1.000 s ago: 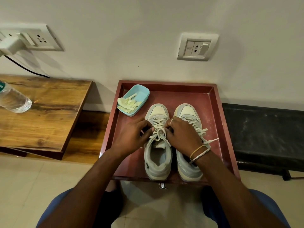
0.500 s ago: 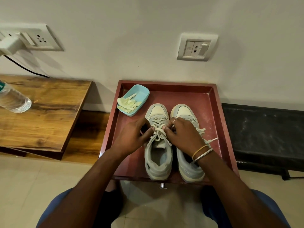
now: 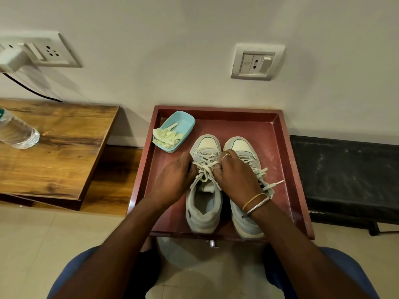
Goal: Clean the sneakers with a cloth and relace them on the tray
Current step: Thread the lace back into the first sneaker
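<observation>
Down on the red tray (image 3: 287,160), two pale grey sneakers stand side by side, toes toward the wall. The left sneaker (image 3: 204,203) lies near the tray's middle, with the right sneaker (image 3: 241,221) just beside it toward the tray's right wall. Both hands meet over the left sneaker's white laces (image 3: 204,169). The left hand (image 3: 174,180) is curled, its fingers closed on the lace strands at that shoe's left edge. The right hand (image 3: 235,178), wearing a ring and two bangles at the wrist, has its fingers pinched shut on the strands at the shoe's right edge, and it lies across the right sneaker's upper. Loose laces of the right sneaker (image 3: 267,182) trail out over the tray floor toward the right wall. In the tray's far left corner sits a light blue dish (image 3: 185,124) holding a crumpled pale yellow cloth (image 3: 166,137). Left of the tray, well apart from it, a wooden tabletop (image 3: 64,147) carries a clear plastic bottle (image 3: 17,132) lying at its left edge.
</observation>
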